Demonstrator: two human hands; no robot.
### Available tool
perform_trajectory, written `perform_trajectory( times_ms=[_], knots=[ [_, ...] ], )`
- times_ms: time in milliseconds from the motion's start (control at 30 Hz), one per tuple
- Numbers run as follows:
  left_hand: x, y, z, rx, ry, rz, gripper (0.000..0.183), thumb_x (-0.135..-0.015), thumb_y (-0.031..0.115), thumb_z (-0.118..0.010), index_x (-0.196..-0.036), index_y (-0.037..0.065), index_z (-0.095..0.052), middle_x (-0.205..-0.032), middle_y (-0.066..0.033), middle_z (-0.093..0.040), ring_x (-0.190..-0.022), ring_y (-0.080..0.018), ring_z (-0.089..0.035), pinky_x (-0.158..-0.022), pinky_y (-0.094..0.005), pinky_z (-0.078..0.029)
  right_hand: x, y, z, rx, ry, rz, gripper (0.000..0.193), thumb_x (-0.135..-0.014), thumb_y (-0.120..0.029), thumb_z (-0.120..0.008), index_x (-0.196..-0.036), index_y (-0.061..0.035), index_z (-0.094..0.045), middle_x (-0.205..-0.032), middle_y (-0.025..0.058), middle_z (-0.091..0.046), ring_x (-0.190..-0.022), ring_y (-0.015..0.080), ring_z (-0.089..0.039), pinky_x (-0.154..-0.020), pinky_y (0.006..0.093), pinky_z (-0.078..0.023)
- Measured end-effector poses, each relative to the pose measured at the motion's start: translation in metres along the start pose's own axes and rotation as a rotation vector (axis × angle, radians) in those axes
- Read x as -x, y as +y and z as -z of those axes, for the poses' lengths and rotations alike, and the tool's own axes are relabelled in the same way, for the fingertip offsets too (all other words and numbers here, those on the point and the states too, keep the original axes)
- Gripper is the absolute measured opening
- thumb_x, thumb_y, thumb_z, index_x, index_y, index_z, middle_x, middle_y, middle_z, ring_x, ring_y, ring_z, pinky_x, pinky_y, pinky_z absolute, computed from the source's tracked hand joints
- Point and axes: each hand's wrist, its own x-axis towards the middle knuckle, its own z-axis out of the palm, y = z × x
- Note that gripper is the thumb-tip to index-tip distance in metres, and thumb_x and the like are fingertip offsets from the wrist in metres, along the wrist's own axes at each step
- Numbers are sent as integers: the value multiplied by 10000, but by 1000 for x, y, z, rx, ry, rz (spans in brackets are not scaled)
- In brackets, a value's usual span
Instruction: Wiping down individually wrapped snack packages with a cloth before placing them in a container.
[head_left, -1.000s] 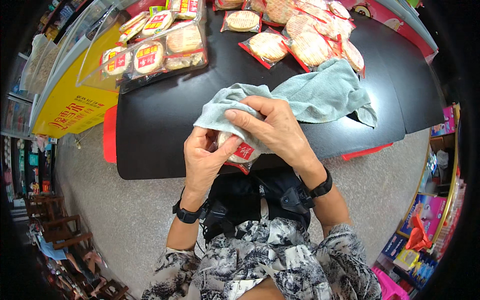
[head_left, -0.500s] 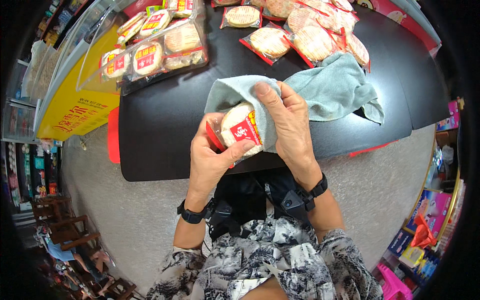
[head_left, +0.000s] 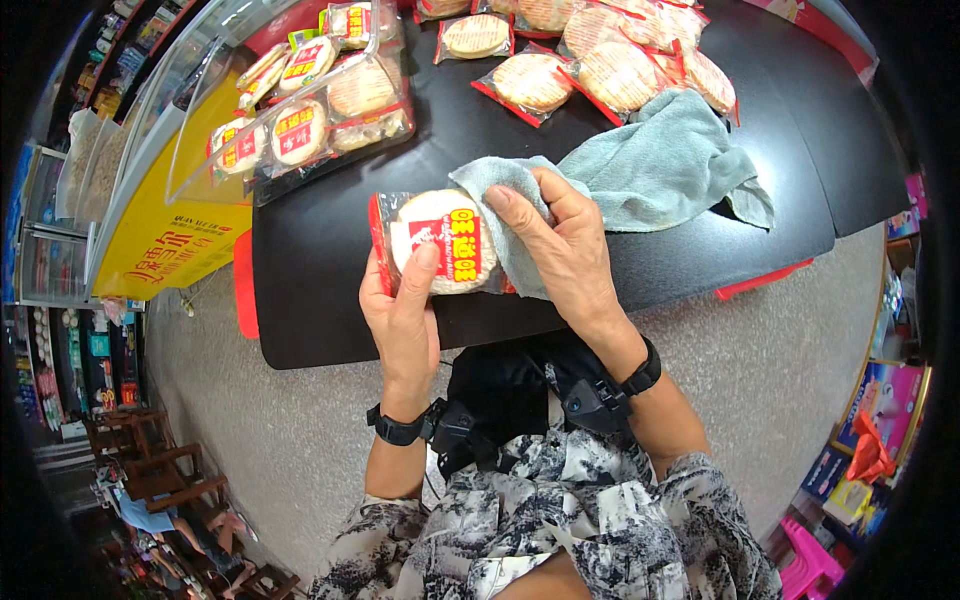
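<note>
Above the near edge of the black table, my left hand (head_left: 403, 318) grips a packaged rice cracker (head_left: 447, 243) by its left side, thumb on the front. The packet is clear plastic with red edges and a red and yellow label facing up. My right hand (head_left: 562, 250) is closed on a grey-green cloth (head_left: 650, 165). A bunched part of the cloth meets the packet's right edge, while the rest trails rightward over the table. Whether my right fingers also touch the packet is hidden by the cloth.
At the back left, a clear plastic bin (head_left: 335, 120) holds several similar packets. More cracker packets (head_left: 615, 75) lie piled at the table's far side. The black table (head_left: 330, 315) has a curved near edge. A red stool (head_left: 246, 285) shows at its left, and shelves stand on both sides.
My left hand has drawn the packet left, out from under the cloth, so its label now shows almost whole. The cloth no longer wraps over the packet's top.
</note>
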Motion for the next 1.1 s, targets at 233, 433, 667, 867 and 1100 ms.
perform_trajectory(
  times_ms=[233, 433, 667, 867, 1100],
  knots=[
    [2, -2, 0, -34, -35, -2, 329, -797, 66, -603, -1097, -13, -492, -1009, -80, -578, -905, -122, -556, -850, -275, -421, 4, -1, -1, -101, 22, -106, 220, -828, -202, -593, -778, 6, -544, -640, 14, -511, -614, 39, -435, -535, 233, -395],
    [1, 3, -3, -91, -164, 15, 375, -776, 30, -612, -1119, -17, -467, -1030, -92, -569, -925, -132, -551, -845, -281, -429, 0, 7, 2, 12, 95, 10, 309, -851, -256, -560, -707, 3, -473, -588, 8, -441, -596, 47, -364, -509, 237, -357],
    [-2, -2, 3, 75, -71, 1, 432, -789, 17, -591, -1171, 0, -390, -1100, -99, -522, -984, -135, -519, -884, -292, -407, 2, -3, 1, -318, 93, -163, 306, -893, -303, -487, -748, -40, -547, -635, -39, -503, -575, 10, -394, -492, 184, -347],
    [-2, 1, 6, 96, -89, 4, 417, -814, 71, -557, -1186, 14, -377, -1110, -90, -510, -1004, -131, -505, -887, -289, -400, -13, -15, 21, -1075, 280, -358, 448, -892, -434, -389, -1070, -42, -514, -996, 81, -590, -879, 185, -575, -779, 350, -453],
    [2, -1, 3, 11, -201, 1, 403, -821, 81, -535, -1187, 11, -381, -1118, -76, -500, -1018, -128, -492, -894, -289, -390, 3, 8, 27, -882, -250, -119, 345, -857, -288, -477, -1086, -34, -525, -1040, 64, -562, -960, 160, -526, -826, 270, -407]
  ],
)
